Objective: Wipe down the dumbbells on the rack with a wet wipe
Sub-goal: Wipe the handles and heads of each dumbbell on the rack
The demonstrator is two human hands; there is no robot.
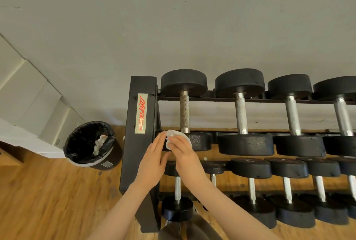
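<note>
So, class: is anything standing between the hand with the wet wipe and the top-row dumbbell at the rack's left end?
Nothing visible. The right hand already holds the wet wipe against the near head of that dumbbell. The left hand lies open beside it, off to the side by the rack post.

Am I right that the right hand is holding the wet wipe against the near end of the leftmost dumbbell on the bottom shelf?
Not quite. In the head view, the right hand holds the wet wipe against the near end of the leftmost dumbbell on the top shelf, not the bottom one. The rest is right.
</note>
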